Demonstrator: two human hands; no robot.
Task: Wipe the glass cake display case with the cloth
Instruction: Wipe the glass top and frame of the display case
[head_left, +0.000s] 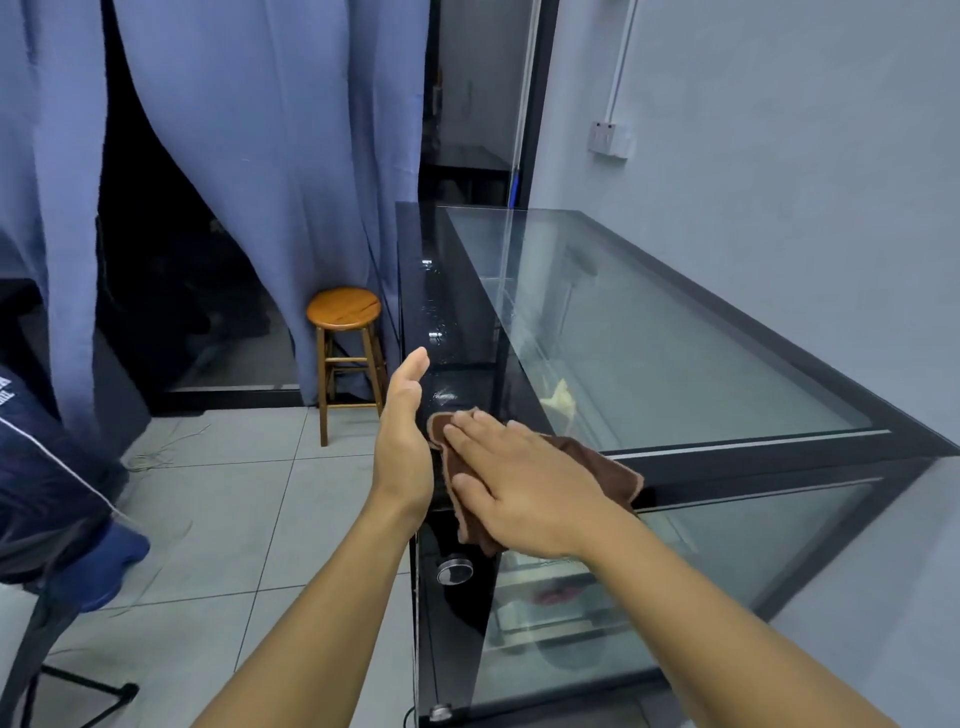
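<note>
Nearest, the right hand (524, 483) lies flat, fingers straight, pressing the brown cloth (602, 460) on the display case (675, 338); the left hand (402, 441), fingers straight, stands at the cloth's 9 o'clock.

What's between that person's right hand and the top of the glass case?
A brown cloth. In the head view, the right hand presses it flat, fingers straight, onto the black near corner of the glass cake display case.
</note>
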